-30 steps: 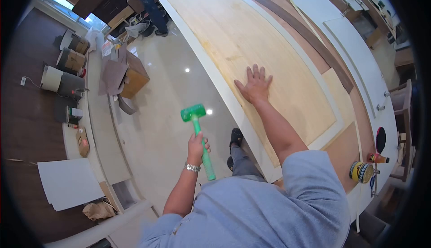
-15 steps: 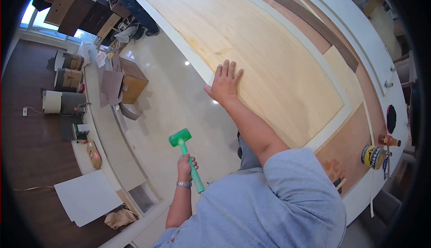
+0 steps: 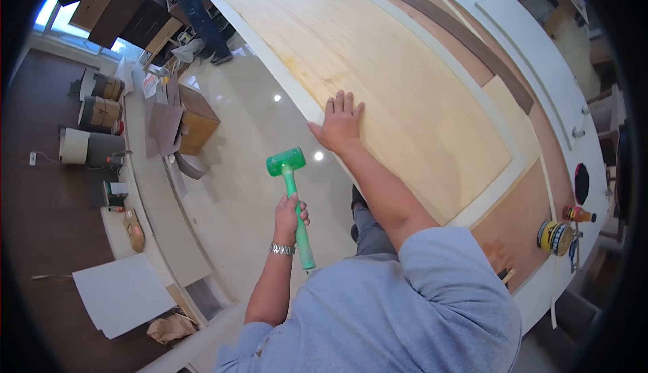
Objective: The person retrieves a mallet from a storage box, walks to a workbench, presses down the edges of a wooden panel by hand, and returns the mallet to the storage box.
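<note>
My left hand (image 3: 288, 220), with a metal watch on its wrist, is closed around the handle of a green mallet (image 3: 286, 162). The mallet is raised over the floor, its head up, to the left of the workpiece. My right hand (image 3: 339, 125) lies flat with fingers spread on a large pale wooden panel (image 3: 398, 96). Its thumb reaches onto the white edge strip (image 3: 290, 90) along the panel's near side. A yellowish stain marks the wood just beyond my fingertips.
A yellow-labelled can (image 3: 555, 238) and a small red bottle (image 3: 579, 214) stand at the table's right end. A dark strip (image 3: 466, 46) lies behind the panel. A cardboard box (image 3: 198, 120) sits on the floor; another person's legs (image 3: 202, 19) show at the top left.
My left hand has lifted the mallet upward and slightly right, closer to the panel's edge. My right hand stays flat in the same place on the panel.
</note>
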{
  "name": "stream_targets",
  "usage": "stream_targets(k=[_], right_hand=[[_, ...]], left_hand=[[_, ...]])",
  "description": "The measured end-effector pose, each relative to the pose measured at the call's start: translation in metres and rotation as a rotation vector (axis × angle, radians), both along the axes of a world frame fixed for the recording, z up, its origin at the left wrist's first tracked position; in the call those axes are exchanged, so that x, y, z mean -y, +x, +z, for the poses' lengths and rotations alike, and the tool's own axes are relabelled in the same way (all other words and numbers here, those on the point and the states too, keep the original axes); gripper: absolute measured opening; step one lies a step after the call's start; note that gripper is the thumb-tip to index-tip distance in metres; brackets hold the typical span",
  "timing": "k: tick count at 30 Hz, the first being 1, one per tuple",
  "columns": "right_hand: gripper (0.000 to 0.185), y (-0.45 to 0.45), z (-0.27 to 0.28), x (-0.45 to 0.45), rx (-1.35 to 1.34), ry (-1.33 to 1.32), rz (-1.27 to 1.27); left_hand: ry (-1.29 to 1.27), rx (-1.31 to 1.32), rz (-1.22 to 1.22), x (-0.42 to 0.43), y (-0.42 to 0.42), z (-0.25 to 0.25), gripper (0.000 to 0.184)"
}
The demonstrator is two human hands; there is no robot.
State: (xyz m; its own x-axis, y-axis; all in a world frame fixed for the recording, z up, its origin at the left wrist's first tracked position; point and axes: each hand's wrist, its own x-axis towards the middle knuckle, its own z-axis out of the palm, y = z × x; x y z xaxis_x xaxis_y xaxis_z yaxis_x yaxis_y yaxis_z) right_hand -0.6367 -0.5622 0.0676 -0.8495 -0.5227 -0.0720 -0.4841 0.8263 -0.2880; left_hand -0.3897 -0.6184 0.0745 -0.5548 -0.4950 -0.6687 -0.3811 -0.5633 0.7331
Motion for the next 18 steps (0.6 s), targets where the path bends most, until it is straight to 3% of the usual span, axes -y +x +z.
stream_targets(k=[4,5,8,11,17,18], right_hand=[[0.053,-0.019,0.003,-0.039,-0.031,0.000,0.146],[0.053,-0.017,0.002,-0.041,-0.030,0.017,0.142],[0.054,-0.016,-0.001,-0.034,-0.036,0.043,0.138],[0.054,-0.016,-0.003,-0.031,-0.052,0.049,0.128],[0.056,-0.017,-0.011,-0.030,-0.081,0.078,0.130],[0.056,-0.018,-0.011,-0.030,-0.081,0.083,0.132]], left_hand=[[0.082,-0.192,0.238,-0.024,-0.044,0.001,0.015],[0.104,-0.240,0.306,-0.035,-0.053,0.001,0.014],[0.108,-0.152,0.119,-0.056,-0.070,0.013,0.016],[0.160,-0.144,0.098,-0.037,-0.061,0.008,0.017],[0.111,-0.221,0.355,-0.037,-0.081,0.009,0.019],[0.115,-0.219,0.155,-0.038,-0.077,0.005,0.019]])
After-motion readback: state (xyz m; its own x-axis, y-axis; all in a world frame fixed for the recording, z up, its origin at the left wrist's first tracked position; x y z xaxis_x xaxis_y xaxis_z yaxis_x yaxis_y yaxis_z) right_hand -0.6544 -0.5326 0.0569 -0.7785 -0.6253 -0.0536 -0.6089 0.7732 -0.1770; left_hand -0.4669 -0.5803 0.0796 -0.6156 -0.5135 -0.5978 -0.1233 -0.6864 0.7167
